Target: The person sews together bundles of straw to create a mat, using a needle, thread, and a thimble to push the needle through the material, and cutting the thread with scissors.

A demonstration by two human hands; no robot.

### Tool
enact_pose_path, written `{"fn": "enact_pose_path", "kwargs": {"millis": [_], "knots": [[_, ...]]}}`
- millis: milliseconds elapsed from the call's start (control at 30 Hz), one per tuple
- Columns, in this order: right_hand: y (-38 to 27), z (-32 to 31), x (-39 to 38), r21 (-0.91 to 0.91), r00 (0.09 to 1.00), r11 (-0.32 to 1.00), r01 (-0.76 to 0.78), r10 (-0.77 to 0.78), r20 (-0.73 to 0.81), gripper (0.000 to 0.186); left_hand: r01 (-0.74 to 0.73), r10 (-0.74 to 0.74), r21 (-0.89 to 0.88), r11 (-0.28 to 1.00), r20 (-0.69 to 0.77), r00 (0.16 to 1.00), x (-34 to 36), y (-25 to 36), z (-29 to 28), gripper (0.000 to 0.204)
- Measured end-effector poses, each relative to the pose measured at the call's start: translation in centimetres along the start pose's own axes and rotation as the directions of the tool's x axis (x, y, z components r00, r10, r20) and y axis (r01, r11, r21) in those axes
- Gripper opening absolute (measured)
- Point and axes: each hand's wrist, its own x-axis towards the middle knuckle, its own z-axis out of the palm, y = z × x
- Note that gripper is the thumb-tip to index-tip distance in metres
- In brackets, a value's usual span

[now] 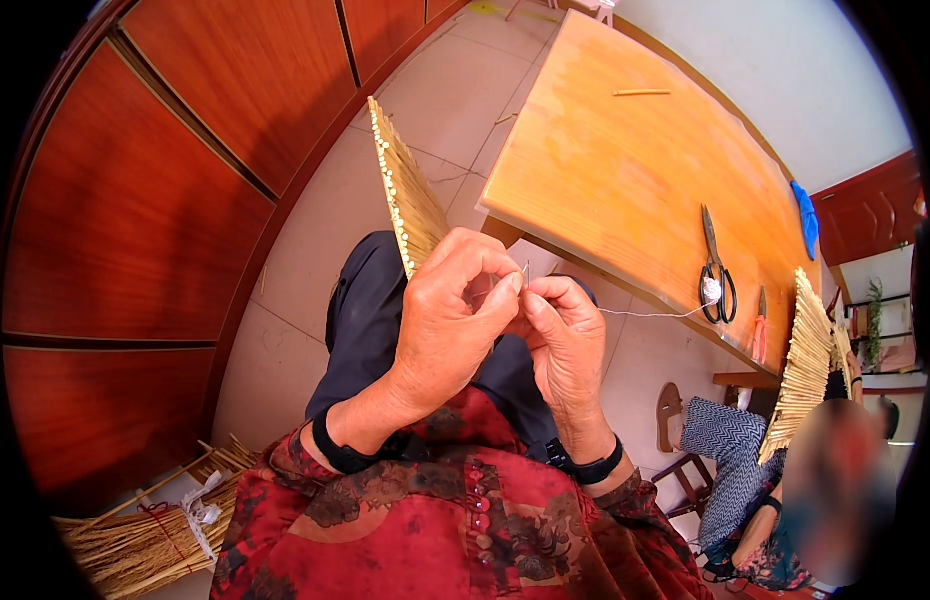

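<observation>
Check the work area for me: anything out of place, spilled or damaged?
A lone stalk lies on the table, away from the bundled stalks at lower left, so it looks stray. The thread ball overlaps the handles of the scissors, a slightly awkward spot. I see no clear spill or damage.

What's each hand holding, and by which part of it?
Left hand: apparently a needle, lower part between thumb and forefinger, upper end exposed. Right hand: apparently the thread, in the fingertips; exact spot hidden.

The wooden table [625, 160] bears a stick [642, 92], scissors [713, 250], white thread [711, 290] and an orange-handled tool [760, 338].
</observation>
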Motion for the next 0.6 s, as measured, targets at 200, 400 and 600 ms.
{"fn": "enact_pose_path", "kwargs": {"millis": [200, 400, 600], "knots": [[-0.06, -0.04, 0.00, 0.004, 1.000, 1.000, 0.003, -0.003, -0.007, 0.009, 0.010, -0.010, -0.012, 1.000, 0.001, 1.000, -0.07, -0.03, 0.07, 0.008], [-0.09, -0.03, -0.02, 0.000, 1.000, 1.000, 0.009, -0.009, 0.004, 0.009, 0.009, -0.009, -0.010, 1.000, 0.004, 1.000, -0.04, -0.06, 0.07, 0.008], [-0.12, -0.05, -0.05, -0.005, 1.000, 1.000, 0.011, -0.011, 0.009, 0.010, 0.024, -0.024, -0.018, 1.000, 0.009, 1.000, -0.06, -0.17, 0.04, 0.008]]}}
